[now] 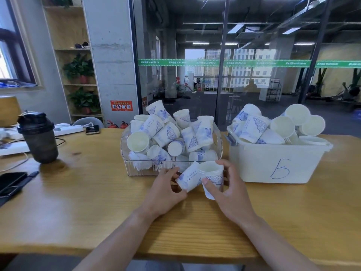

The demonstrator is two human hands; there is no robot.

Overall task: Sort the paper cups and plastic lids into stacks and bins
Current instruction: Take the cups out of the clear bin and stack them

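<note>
Left hand (166, 189) grips tilted paper cup (188, 178). Right hand (227, 189) grips upright nested cup stack (212, 178). Both held touching above wooden surface (88, 202), just before clear bin (136, 169) heaped with cups. White bin (277, 165) marked "Б" at right.

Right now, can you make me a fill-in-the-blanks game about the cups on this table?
1. The left hand holds a paper cup that lies ____.
2. The right hand holds a short stack of cups with the mouth facing ____.
3. The white bin has the handwritten mark ____ on its front.
4. The clear bin stands on the white bin's ____ side.

Missing words: tilted; up; B; left
</note>
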